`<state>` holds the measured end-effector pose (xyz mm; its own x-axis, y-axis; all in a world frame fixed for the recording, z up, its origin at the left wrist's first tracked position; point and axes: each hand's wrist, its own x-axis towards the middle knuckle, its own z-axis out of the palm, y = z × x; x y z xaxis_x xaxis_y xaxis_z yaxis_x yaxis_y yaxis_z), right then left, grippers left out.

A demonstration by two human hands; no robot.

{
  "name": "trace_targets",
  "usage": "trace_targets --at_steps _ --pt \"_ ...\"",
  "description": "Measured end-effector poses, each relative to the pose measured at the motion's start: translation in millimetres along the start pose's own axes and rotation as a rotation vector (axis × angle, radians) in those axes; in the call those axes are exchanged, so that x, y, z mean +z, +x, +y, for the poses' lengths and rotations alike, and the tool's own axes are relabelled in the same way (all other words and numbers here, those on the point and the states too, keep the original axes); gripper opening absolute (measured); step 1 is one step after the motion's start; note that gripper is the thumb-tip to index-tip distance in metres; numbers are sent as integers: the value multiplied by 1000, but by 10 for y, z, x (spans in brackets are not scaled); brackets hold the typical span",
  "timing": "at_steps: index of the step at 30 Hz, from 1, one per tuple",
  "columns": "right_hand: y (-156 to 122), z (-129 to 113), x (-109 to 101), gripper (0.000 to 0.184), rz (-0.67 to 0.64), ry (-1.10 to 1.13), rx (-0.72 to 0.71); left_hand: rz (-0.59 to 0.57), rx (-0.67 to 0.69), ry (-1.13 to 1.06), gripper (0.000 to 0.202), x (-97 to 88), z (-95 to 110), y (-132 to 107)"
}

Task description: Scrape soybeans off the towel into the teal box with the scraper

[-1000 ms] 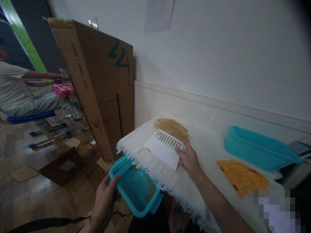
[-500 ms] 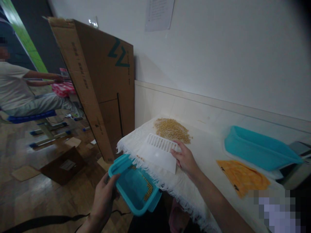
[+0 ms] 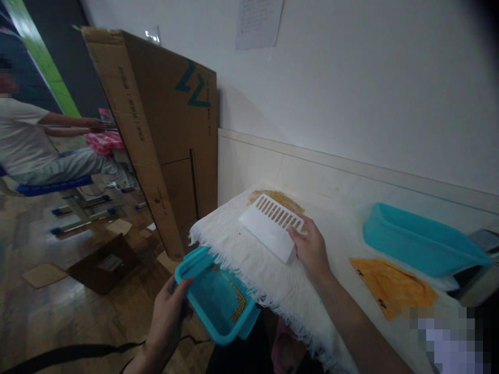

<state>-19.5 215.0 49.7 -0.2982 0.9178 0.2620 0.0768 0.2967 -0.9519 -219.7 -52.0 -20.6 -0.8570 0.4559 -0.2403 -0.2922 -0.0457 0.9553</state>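
Note:
My left hand [image 3: 170,307] grips the left rim of a turquoise plastic tub [image 3: 212,322], held just below the table's front edge. Some soybeans [image 3: 239,306] lie along the right side of the tub's bottom. In my right hand [image 3: 312,248] is a white slotted scoop [image 3: 268,228], held by its right edge above the white fringed cloth [image 3: 218,228]. Its slotted end partly covers a pile of soybeans [image 3: 281,199] on the cloth behind it. A few small specks lie on the cloth by the scoop's left side.
A second turquoise tub [image 3: 421,244] stands on the right, with an orange cloth [image 3: 395,285] before it. A tall cardboard box [image 3: 175,130] rises left of the table. Further left, a seated person [image 3: 31,140] works; an opened carton [image 3: 103,265] lies on the floor.
My right hand has moved the scoop away from the tub, back and to the right, towards the soybean pile. Beans near the cloth's edge no longer show. The left hand and tub stay put.

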Motion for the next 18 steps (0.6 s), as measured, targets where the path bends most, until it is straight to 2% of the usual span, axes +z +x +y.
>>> trace_targets --at_steps 3,6,10,13,18 --pt "105 55 21 65 31 -22 -26 12 -2 4 47 21 29 -12" --pt "109 101 82 63 -13 -3 9 16 3 7 47 22 35 -12" --pt "3 70 112 74 -141 76 144 -5 6 2 46 4 15 -3" --pt "-150 -33 99 82 -247 54 217 4 7 0 44 3 6 -1" --pt "-420 -212 29 74 -402 -7 184 -2 -3 -13 46 9 15 -13"
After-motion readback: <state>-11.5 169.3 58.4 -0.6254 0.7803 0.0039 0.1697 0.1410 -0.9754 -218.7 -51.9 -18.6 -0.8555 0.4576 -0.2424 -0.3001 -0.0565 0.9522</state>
